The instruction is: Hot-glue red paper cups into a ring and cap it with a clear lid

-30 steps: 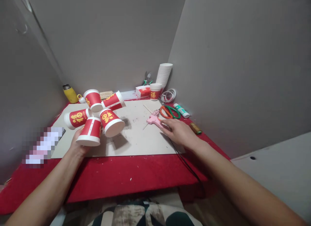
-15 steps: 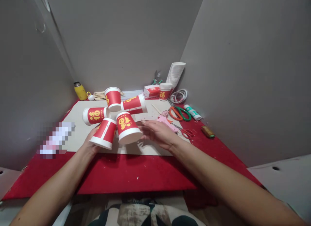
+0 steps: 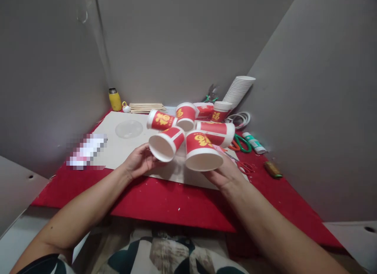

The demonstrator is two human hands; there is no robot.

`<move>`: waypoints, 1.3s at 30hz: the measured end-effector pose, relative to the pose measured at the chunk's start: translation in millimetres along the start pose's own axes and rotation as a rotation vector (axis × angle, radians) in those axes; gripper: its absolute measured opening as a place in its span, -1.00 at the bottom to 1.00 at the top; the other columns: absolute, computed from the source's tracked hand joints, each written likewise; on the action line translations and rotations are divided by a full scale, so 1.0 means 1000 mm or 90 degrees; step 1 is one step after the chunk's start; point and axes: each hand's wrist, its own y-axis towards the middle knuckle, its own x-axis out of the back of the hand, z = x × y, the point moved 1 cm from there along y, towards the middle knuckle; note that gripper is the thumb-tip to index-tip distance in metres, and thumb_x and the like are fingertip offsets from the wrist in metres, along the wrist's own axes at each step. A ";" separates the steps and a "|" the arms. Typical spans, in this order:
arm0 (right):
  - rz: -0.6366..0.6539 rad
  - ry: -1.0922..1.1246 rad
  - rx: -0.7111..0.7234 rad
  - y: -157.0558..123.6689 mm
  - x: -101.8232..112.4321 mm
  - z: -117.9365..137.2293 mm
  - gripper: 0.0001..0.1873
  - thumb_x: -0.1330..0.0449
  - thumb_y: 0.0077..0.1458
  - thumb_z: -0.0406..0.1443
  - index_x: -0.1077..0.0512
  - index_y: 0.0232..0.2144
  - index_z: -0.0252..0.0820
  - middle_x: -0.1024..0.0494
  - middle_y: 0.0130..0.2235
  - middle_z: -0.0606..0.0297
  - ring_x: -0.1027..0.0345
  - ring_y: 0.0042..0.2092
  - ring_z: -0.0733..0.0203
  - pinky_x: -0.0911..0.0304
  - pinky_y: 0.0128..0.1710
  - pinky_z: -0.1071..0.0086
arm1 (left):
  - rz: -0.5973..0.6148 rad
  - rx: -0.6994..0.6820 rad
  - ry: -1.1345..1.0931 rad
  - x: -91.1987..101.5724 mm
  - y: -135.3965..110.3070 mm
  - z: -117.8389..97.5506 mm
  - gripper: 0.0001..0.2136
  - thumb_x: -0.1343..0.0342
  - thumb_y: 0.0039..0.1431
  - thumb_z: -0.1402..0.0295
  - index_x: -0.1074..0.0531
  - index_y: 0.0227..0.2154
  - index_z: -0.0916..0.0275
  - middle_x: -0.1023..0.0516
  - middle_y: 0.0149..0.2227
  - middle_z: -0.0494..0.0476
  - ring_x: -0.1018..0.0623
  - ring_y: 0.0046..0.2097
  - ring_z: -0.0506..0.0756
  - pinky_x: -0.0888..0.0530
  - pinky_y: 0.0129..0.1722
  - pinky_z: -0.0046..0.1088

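Several red-and-white paper cups with yellow characters are joined in a ring, their bases meeting in the middle and their mouths facing outward. This ring of paper cups [image 3: 203, 142] is raised above a pale board [image 3: 118, 152]. My left hand [image 3: 141, 160] grips it at the near-left cup [image 3: 163, 144], with some fingers hidden beneath. Under the near-right cup, my right hand [image 3: 222, 172] supports the other side, its fingers mostly covered by the cups. A clear round disc [image 3: 129, 129] lies on the board, left of the ring.
Behind stand a yellow bottle [image 3: 114, 99], wooden sticks [image 3: 147, 108] and a leaning stack of cups [image 3: 238, 91]. On the right lie green-handled scissors [image 3: 244, 143], red-handled scissors [image 3: 246, 168], a white-and-green tube [image 3: 253, 143] and a brown-gold roll [image 3: 272, 169]. Grey walls enclose the red-covered table [image 3: 165, 199].
The ring of cups has turned and tipped so the near cups' mouths face me. My right hand has come under it, and the view has swung left, uncovering the clear disc.
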 end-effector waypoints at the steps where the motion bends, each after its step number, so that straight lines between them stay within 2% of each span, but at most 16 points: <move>1: -0.013 0.009 0.011 0.002 0.001 0.003 -0.82 -0.38 -0.04 -0.33 -0.48 -0.34 -0.09 -0.60 -0.48 0.45 -0.56 -0.40 0.22 -0.55 -0.31 0.33 | 0.018 0.015 0.010 0.000 0.001 -0.001 -0.74 0.00 0.34 0.31 -0.51 -0.13 0.37 -0.66 -0.24 0.36 -0.69 -0.22 0.24 -0.61 -0.24 -0.28; 3: -0.040 0.031 0.028 0.007 0.004 0.009 -0.82 -0.38 -0.03 -0.29 -0.47 -0.33 -0.08 -0.59 -0.47 0.49 -0.54 -0.43 0.28 -0.53 -0.35 0.40 | 0.015 0.030 0.028 0.001 0.002 -0.003 -0.65 0.08 0.40 0.23 -0.51 -0.15 0.41 -0.65 -0.27 0.41 -0.69 -0.25 0.26 -0.61 -0.31 -0.27; 5: -0.064 0.052 0.049 0.010 0.007 0.014 -0.81 -0.37 -0.01 -0.25 -0.46 -0.31 -0.07 -0.60 -0.44 0.50 -0.53 -0.42 0.31 -0.51 -0.38 0.44 | -0.038 0.012 0.030 0.001 0.003 -0.005 -0.63 0.11 0.42 0.25 -0.52 -0.20 0.43 -0.64 -0.32 0.40 -0.68 -0.31 0.21 -0.61 -0.32 -0.31; 8: -0.087 0.089 0.093 0.013 0.011 0.019 -0.78 -0.36 0.01 -0.21 -0.46 -0.27 -0.06 -0.60 -0.39 0.49 -0.52 -0.39 0.32 -0.50 -0.37 0.45 | -0.111 -0.024 0.028 0.002 0.005 -0.007 -0.69 0.08 0.41 0.37 -0.49 -0.37 0.39 -0.59 -0.42 0.27 -0.64 -0.41 0.10 -0.59 -0.39 -0.40; 12: -0.117 0.100 0.123 0.016 0.018 0.018 -0.75 -0.35 0.04 -0.19 -0.47 -0.20 -0.06 -0.60 -0.36 0.47 -0.52 -0.36 0.31 -0.50 -0.36 0.44 | -0.149 -0.068 0.023 0.002 0.006 -0.009 -0.69 0.04 0.39 0.45 -0.38 -0.52 0.30 -0.50 -0.51 0.08 -0.54 -0.51 -0.01 -0.54 -0.45 -0.50; 19: -0.133 0.107 0.111 0.020 0.024 0.013 -0.81 -0.31 0.07 -0.20 -0.49 -0.24 -0.07 -0.64 -0.29 0.37 -0.55 -0.26 0.23 -0.51 -0.28 0.37 | -0.156 -0.120 0.049 0.003 0.005 -0.012 -0.48 -0.02 0.40 0.16 -0.12 -0.68 0.23 -0.31 -0.60 -0.03 -0.38 -0.59 -0.07 -0.47 -0.49 -0.53; 22: -0.123 0.104 0.097 0.018 0.022 0.013 -0.83 -0.32 0.05 -0.22 -0.48 -0.28 -0.08 -0.64 -0.30 0.36 -0.55 -0.21 0.17 -0.51 -0.25 0.33 | -0.132 -0.125 0.091 0.005 0.008 -0.011 -0.44 0.04 0.40 0.08 -0.11 -0.71 0.23 -0.34 -0.59 0.00 -0.41 -0.57 -0.04 -0.50 -0.46 -0.48; 25: -0.102 0.111 0.067 0.014 0.014 0.010 -0.86 -0.33 0.03 -0.26 -0.47 -0.32 -0.10 -0.64 -0.32 0.35 -0.55 -0.18 0.15 -0.50 -0.21 0.30 | -0.082 -0.111 0.178 0.003 0.010 -0.007 -0.56 -0.05 0.37 0.19 -0.34 -0.62 0.28 -0.49 -0.51 0.09 -0.52 -0.51 0.01 -0.54 -0.42 -0.43; 27: -0.091 0.131 0.043 0.011 0.007 0.008 -0.90 -0.31 0.05 -0.29 -0.46 -0.34 -0.11 -0.63 -0.33 0.37 -0.55 -0.20 0.17 -0.49 -0.19 0.31 | -0.036 -0.097 0.248 -0.003 0.008 -0.002 -0.79 -0.19 0.27 0.30 -0.52 -0.41 0.34 -0.61 -0.37 0.20 -0.61 -0.40 0.07 -0.58 -0.36 -0.40; 28: -0.088 0.144 0.031 0.010 0.003 0.007 -0.92 -0.29 0.06 -0.31 -0.45 -0.35 -0.10 -0.63 -0.35 0.39 -0.54 -0.22 0.20 -0.48 -0.19 0.32 | -0.012 -0.090 0.277 -0.007 0.006 0.001 -0.84 -0.24 0.21 0.33 -0.56 -0.29 0.35 -0.64 -0.28 0.26 -0.65 -0.32 0.12 -0.59 -0.32 -0.39; 30: -0.083 0.168 0.003 0.007 -0.003 0.004 -0.96 -0.25 0.10 -0.33 -0.44 -0.36 -0.11 -0.63 -0.37 0.41 -0.53 -0.28 0.25 -0.47 -0.21 0.36 | 0.029 -0.081 0.304 -0.016 0.003 0.005 -0.74 -0.30 0.16 0.34 -0.57 -0.12 0.34 -0.66 -0.14 0.33 -0.67 -0.17 0.19 -0.59 -0.21 -0.35; 34: -0.061 0.194 -0.049 0.003 -0.010 0.000 -0.97 -0.22 0.15 -0.36 -0.48 -0.33 -0.15 -0.64 -0.37 0.38 -0.51 -0.35 0.30 -0.44 -0.30 0.42 | 0.054 -0.089 0.275 -0.037 0.000 0.011 -0.68 -0.32 0.15 0.32 -0.57 -0.05 0.30 -0.65 -0.04 0.33 -0.65 -0.07 0.20 -0.56 -0.04 -0.30; 37: -0.043 0.204 -0.071 0.001 -0.012 -0.005 -0.95 -0.23 0.15 -0.36 -0.50 -0.31 -0.15 -0.64 -0.39 0.39 -0.50 -0.36 0.30 -0.42 -0.32 0.43 | 0.035 -0.113 0.213 -0.049 0.005 0.016 -0.62 -0.33 0.15 0.33 -0.53 0.04 0.23 -0.63 0.02 0.24 -0.62 -0.03 0.18 -0.57 -0.05 -0.33; 39: -0.028 0.206 -0.084 0.000 -0.014 -0.010 -0.96 -0.25 0.12 -0.35 -0.51 -0.32 -0.14 -0.63 -0.43 0.40 -0.50 -0.38 0.27 -0.42 -0.32 0.40 | -0.002 -0.135 0.150 -0.054 0.008 0.020 -0.55 -0.34 0.13 0.37 -0.48 0.10 0.19 -0.64 -0.02 0.18 -0.63 -0.06 0.16 -0.57 -0.08 -0.37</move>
